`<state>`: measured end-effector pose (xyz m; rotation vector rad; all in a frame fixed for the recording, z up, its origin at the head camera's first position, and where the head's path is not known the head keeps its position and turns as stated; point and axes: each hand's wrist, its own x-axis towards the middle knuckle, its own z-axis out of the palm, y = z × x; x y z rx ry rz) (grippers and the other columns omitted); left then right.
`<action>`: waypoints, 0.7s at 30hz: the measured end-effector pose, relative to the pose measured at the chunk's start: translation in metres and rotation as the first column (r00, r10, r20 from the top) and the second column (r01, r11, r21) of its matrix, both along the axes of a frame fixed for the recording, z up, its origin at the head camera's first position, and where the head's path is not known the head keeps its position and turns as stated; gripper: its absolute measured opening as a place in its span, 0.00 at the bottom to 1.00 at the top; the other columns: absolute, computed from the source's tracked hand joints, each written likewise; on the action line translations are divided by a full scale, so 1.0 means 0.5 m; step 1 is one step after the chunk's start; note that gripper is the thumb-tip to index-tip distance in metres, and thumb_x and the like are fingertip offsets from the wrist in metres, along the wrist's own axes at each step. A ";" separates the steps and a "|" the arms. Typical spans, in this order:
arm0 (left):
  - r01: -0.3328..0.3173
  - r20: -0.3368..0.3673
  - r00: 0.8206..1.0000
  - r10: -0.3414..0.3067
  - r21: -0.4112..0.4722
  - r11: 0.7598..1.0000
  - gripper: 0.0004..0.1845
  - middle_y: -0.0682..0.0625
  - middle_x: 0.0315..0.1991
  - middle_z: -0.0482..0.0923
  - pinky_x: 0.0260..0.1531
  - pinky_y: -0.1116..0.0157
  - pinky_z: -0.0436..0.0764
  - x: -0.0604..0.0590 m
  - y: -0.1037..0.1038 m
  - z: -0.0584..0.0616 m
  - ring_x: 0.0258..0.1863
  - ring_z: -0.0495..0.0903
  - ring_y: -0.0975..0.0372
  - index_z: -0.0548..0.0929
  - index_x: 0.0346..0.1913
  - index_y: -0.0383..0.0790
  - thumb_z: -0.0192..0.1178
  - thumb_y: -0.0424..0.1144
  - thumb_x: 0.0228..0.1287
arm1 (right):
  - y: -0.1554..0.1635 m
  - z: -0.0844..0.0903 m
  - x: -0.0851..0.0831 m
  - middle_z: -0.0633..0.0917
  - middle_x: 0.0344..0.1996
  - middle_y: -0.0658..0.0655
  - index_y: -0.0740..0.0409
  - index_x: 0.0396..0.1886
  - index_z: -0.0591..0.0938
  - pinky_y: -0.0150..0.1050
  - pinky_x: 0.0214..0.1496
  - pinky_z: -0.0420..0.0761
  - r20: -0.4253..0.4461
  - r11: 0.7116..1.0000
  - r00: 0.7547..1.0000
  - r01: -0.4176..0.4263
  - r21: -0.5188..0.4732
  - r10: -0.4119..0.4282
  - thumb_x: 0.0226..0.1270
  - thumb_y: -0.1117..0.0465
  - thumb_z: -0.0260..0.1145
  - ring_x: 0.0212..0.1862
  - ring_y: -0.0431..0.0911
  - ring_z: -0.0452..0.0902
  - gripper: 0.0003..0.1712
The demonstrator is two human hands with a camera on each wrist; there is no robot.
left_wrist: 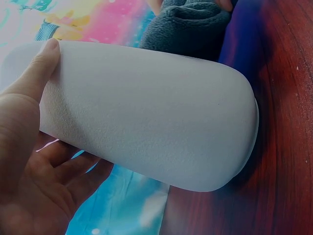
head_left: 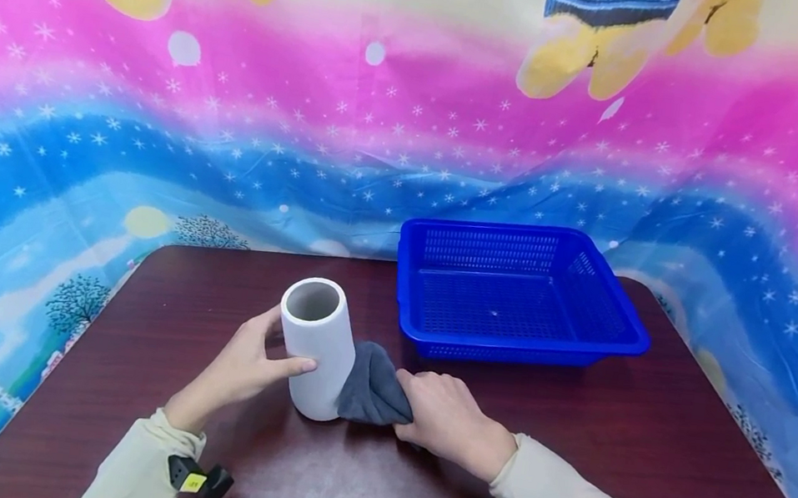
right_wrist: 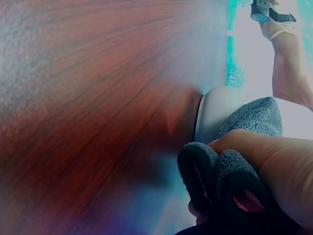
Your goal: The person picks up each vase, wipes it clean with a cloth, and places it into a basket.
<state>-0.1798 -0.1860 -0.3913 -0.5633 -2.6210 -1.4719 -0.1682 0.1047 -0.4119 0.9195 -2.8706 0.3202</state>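
A white vase (head_left: 319, 361) with a round open mouth stands on the table, tilted slightly. My left hand (head_left: 244, 359) holds it from the left side, thumb across the front and fingers behind; the left wrist view shows the thumb on the smooth white wall of the vase (left_wrist: 156, 112). In my right hand (head_left: 448, 419) is a bunched dark grey cloth (head_left: 373, 389), whose free part lies against the vase's right side. The right wrist view shows the folded fuzzy cloth (right_wrist: 254, 117) gripped in the fist, next to the vase's lower end.
A blue plastic basket (head_left: 506, 351) with perforated walls stands at the back right of the dark brown wooden table (head_left: 213, 283). Behind the table hangs a colourful printed backdrop (head_left: 308, 136). Black wrist devices (head_left: 195, 476) sit at both cuffs.
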 end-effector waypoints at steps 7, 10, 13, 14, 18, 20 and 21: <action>0.000 0.007 1.000 0.000 0.004 1.000 0.38 0.42 0.58 0.82 0.56 0.47 0.83 0.001 0.001 0.000 0.57 0.84 0.49 0.72 0.69 0.40 0.76 0.42 0.57 | 0.003 -0.004 0.004 0.75 0.17 0.47 0.51 0.28 0.74 0.37 0.18 0.67 0.015 1.000 1.000 -0.003 0.013 0.003 0.40 0.55 0.79 0.19 0.40 0.69 0.21; -0.003 0.006 1.000 0.003 0.001 1.000 0.38 0.42 0.59 0.82 0.56 0.48 0.83 0.001 0.001 0.000 0.57 0.84 0.49 0.72 0.69 0.41 0.76 0.42 0.56 | 0.003 -0.005 0.003 0.76 0.17 0.47 0.51 0.28 0.74 0.38 0.18 0.67 0.015 1.000 1.000 -0.007 0.010 0.007 0.40 0.55 0.79 0.19 0.40 0.69 0.21; -0.004 0.005 1.000 0.004 -0.004 1.000 0.37 0.43 0.58 0.82 0.56 0.49 0.83 0.000 0.001 0.001 0.57 0.84 0.50 0.72 0.69 0.41 0.76 0.42 0.56 | 0.003 -0.004 0.002 0.76 0.17 0.47 0.51 0.28 0.74 0.38 0.18 0.67 0.015 1.000 1.000 -0.009 0.012 0.009 0.40 0.55 0.79 0.19 0.41 0.70 0.21; -0.003 0.003 1.000 0.003 -0.005 1.000 0.37 0.43 0.58 0.82 0.56 0.50 0.82 -0.001 0.001 0.001 0.56 0.84 0.51 0.72 0.69 0.41 0.76 0.42 0.56 | 0.004 -0.004 0.002 0.76 0.17 0.47 0.52 0.28 0.74 0.38 0.18 0.67 0.019 1.000 1.000 -0.010 0.012 0.010 0.40 0.56 0.79 0.19 0.41 0.70 0.20; 0.002 0.000 1.000 -0.002 -0.007 1.000 0.37 0.44 0.58 0.82 0.56 0.52 0.82 -0.003 0.001 0.000 0.56 0.84 0.51 0.72 0.68 0.41 0.76 0.42 0.56 | 0.006 -0.006 0.006 0.78 0.18 0.49 0.53 0.28 0.75 0.40 0.18 0.68 0.028 1.000 1.000 -0.015 0.027 0.014 0.38 0.57 0.79 0.19 0.42 0.72 0.21; 0.005 -0.001 1.000 -0.005 -0.008 1.000 0.37 0.44 0.58 0.82 0.56 0.52 0.82 -0.002 0.001 0.001 0.57 0.84 0.51 0.72 0.68 0.41 0.76 0.42 0.56 | 0.007 -0.009 0.007 0.79 0.18 0.50 0.54 0.28 0.76 0.41 0.18 0.69 0.028 0.999 0.999 -0.018 0.037 0.017 0.38 0.57 0.79 0.19 0.44 0.73 0.21; 0.006 0.000 1.000 -0.006 -0.008 1.000 0.37 0.44 0.58 0.82 0.56 0.52 0.82 -0.003 0.001 0.000 0.57 0.84 0.51 0.72 0.68 0.41 0.76 0.42 0.56 | 0.007 -0.011 0.007 0.79 0.18 0.51 0.54 0.29 0.76 0.41 0.18 0.69 0.025 0.999 1.000 -0.020 0.043 0.019 0.38 0.56 0.80 0.19 0.44 0.74 0.21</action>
